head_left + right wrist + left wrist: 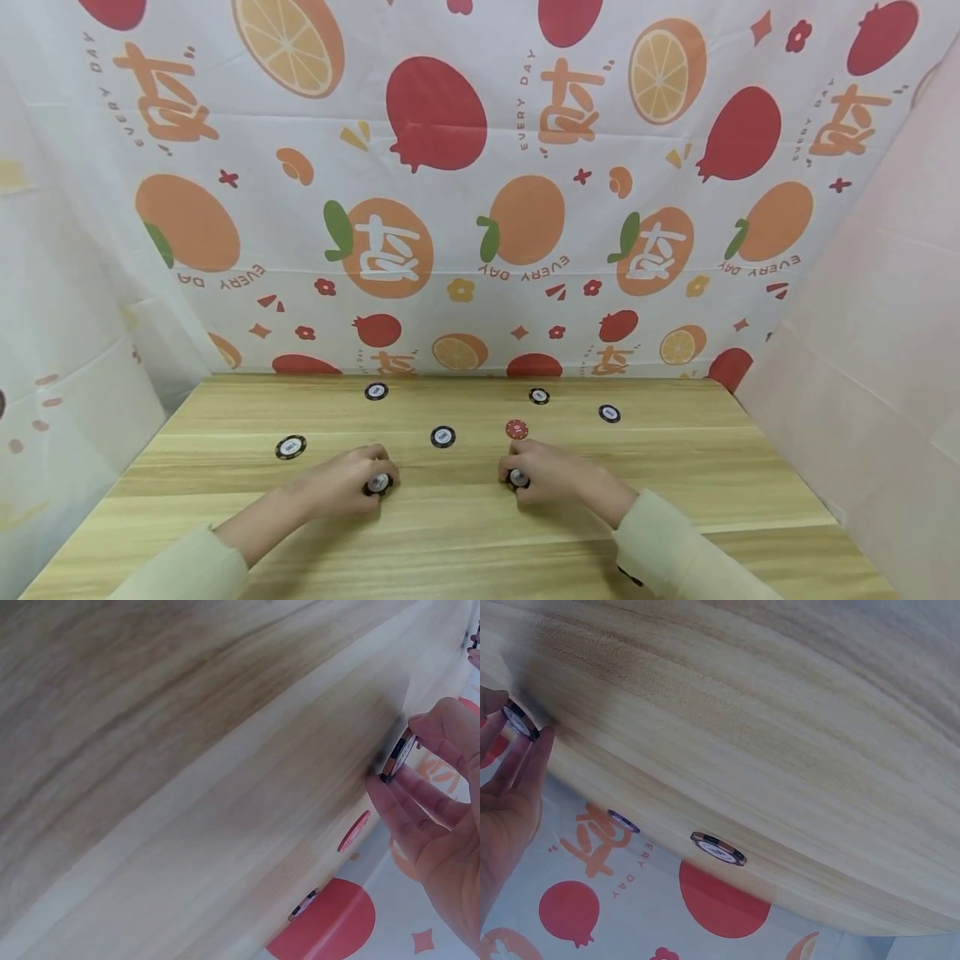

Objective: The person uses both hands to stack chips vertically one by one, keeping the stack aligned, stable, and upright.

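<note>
My left hand (pixel 347 482) pinches a black-edged poker chip (pixel 378 483) with a pale centre, left of the table's middle. The left wrist view shows that chip (pixel 520 721) by its edge, between thumb and fingers, low over the wood. To the right, my right hand (pixel 553 477) grips another black poker chip (pixel 517 478). Thumb and fingertips hold this chip (pixel 399 756) tilted, close to the tabletop, in the right wrist view. A red poker chip (pixel 517 429) lies just beyond the right hand, and a black chip (pixel 443 437) lies flat between and beyond both hands.
More black chips lie flat on the wood-grain table (pixel 442 542): one left (pixel 291 447), one back left (pixel 377 392), one back right (pixel 539 396) and one farther right (pixel 610 413). A fruit-printed curtain (pixel 465 317) hangs along the back edge, with pale sheets at both sides.
</note>
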Demonstrator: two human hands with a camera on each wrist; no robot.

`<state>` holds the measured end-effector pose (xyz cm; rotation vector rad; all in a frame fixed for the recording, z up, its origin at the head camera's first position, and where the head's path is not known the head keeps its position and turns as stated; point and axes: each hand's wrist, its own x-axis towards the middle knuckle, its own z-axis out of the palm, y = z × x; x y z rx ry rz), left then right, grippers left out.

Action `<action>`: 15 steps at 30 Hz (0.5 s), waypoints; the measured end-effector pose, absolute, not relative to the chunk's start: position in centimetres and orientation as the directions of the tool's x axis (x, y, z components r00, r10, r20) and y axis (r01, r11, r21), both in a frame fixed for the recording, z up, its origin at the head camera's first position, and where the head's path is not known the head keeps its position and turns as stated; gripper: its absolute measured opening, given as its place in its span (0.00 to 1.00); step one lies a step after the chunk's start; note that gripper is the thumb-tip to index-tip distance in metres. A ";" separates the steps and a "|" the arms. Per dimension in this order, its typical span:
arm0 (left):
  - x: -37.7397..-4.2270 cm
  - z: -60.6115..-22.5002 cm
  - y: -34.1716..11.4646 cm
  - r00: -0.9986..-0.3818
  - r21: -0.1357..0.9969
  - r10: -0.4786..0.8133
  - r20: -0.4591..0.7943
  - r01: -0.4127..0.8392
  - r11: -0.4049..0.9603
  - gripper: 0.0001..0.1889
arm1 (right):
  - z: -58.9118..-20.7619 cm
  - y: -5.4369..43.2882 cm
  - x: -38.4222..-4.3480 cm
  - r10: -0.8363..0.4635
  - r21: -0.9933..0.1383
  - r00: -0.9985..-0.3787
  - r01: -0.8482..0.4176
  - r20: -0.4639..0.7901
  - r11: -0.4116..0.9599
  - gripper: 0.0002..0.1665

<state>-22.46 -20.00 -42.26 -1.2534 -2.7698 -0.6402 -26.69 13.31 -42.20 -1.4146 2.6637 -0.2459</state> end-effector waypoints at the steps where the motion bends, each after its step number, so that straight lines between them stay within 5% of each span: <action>1: -22.5 -42.3 -20.0 -0.672 0.353 0.714 0.196 0.727 0.588 0.16 | -42.2 13.2 -26.7 -0.830 -0.195 -0.558 -0.811 -0.026 0.551 0.16; 15: -22.5 -42.4 -20.0 -0.708 0.362 0.685 0.169 0.691 0.625 0.15 | -42.1 12.0 -26.6 -0.838 -0.198 -0.546 -0.819 -0.021 0.538 0.17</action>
